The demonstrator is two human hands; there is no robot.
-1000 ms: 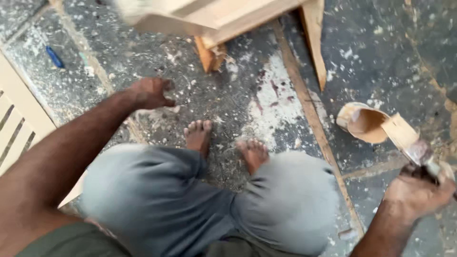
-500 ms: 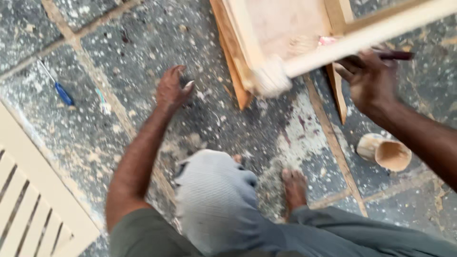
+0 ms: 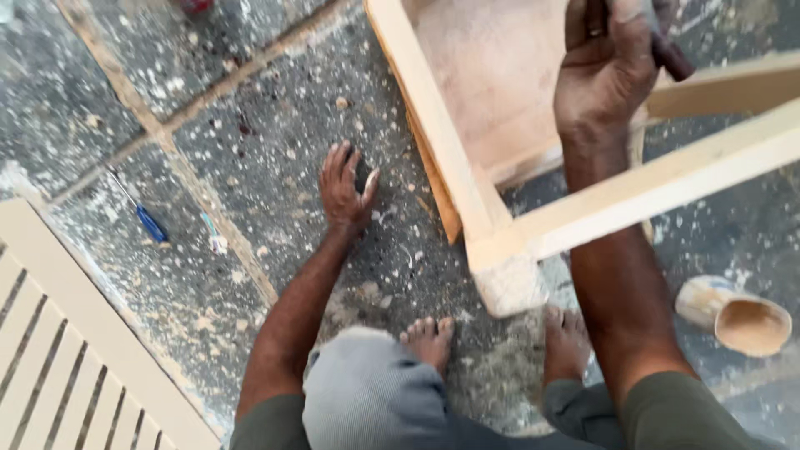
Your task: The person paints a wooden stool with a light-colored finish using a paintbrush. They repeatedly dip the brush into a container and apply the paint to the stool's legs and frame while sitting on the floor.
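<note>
Down on a speckled stone floor point(image 3: 250, 125), the head view shows a person crouching, both bare feet planted among sawdust and chips. The left hand point(image 3: 346, 187) rests flat on the floor, fingers spread and the grip released, holding nothing; it lies just beside the near corner of a pale wooden frame point(image 3: 467, 192). That frame stands on the floor ahead of the feet, its boxed part reaching to the top edge of the view, with one long rail running out to the right across the right forearm. The right hand point(image 3: 604, 71) is raised over the frame's inner panel, its grip clenched around a dark-handled tool point(image 3: 671, 54); only a short dark stub of the handle shows past the fingers, so the kind of tool cannot be told. To the right of the feet, a small cup-like container point(image 3: 733, 317) lies tipped on its side, mouth open toward the viewer. Well apart on the left, a blue-handled screwdriver point(image 3: 146, 217) lies on the floor, near a cream slatted panel point(image 3: 75, 367) in the lower left corner.
</note>
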